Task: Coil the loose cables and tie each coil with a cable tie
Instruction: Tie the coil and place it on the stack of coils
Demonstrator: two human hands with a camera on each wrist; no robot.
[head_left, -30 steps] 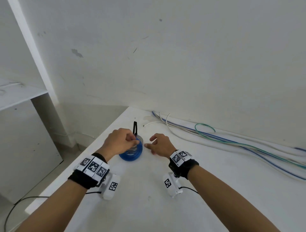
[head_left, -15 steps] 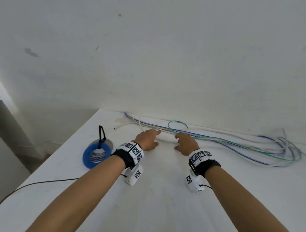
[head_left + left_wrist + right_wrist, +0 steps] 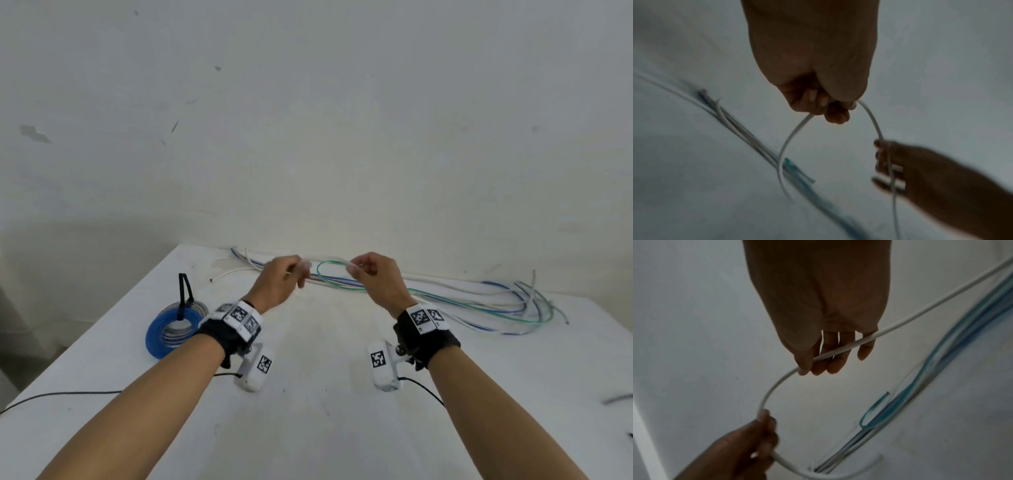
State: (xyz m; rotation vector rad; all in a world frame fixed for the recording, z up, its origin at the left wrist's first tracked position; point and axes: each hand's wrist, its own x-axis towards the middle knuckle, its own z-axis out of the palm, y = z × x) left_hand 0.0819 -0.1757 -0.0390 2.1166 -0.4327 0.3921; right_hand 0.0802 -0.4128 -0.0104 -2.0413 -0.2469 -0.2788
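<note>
Both hands are raised above the table [image 3: 308,428] near the wall. The left hand [image 3: 279,284] clasps the white cable [image 3: 871,116] near its end. The right hand [image 3: 375,279] pinches it further along, likely to bend a first loop. The blue coil [image 3: 161,337] lies tied at left, clear of the loose cables [image 3: 479,301].

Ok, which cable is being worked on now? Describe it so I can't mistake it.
Start at the white table and find the loose cables along the wall. It is the white cable lifted off them, arching between the left hand and right hand. The blue and green ones lie flat, and the blue coil is tied.
</note>
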